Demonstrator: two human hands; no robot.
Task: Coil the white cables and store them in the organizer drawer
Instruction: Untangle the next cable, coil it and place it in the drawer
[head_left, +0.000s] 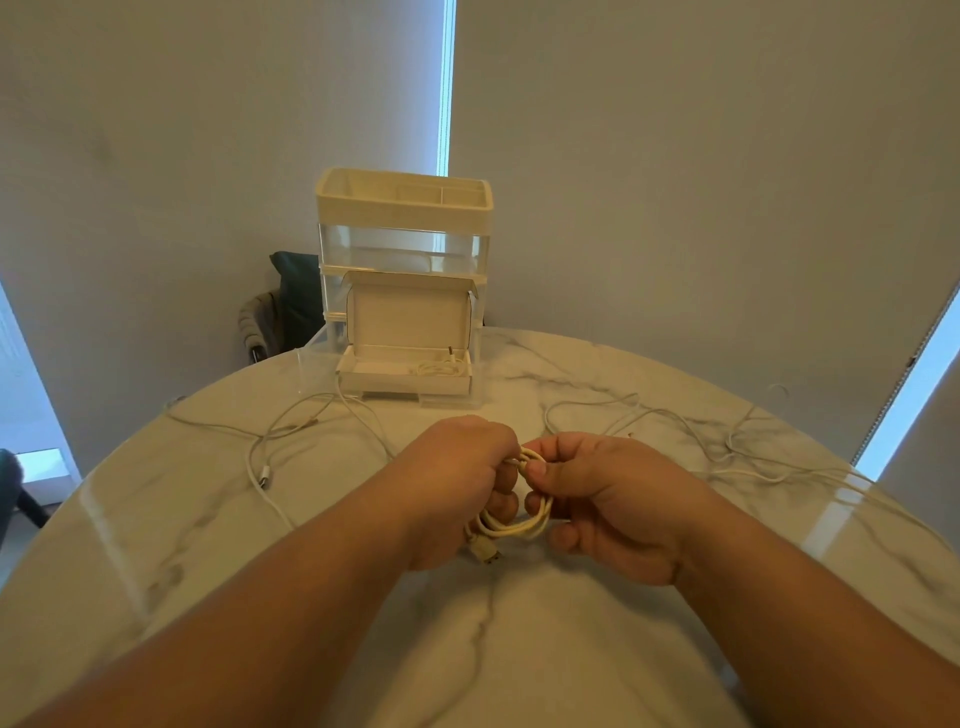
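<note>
Coil: white cable loops (519, 514) held between both hands above the tabletop's (519, 649) middle; long axis runs far to near.
Plug: (488, 557) hangs at the coil's near end, pointing toward the near edge.
Left hand: (457, 488) fingers curled round the coil's left side.
Right hand: (608, 509) thumb and fingers pinch the coil's far right part.
Organizer: (402, 208) stands at the far edge, bottom drawer (311, 364) pulled out.
Drawer contents: open white box (410, 317), lid upright; a wound cable (439, 368) lies in its right part.
Loose cables: one (270, 441) sprawls toward the left edge, another (727, 436) toward the right.
</note>
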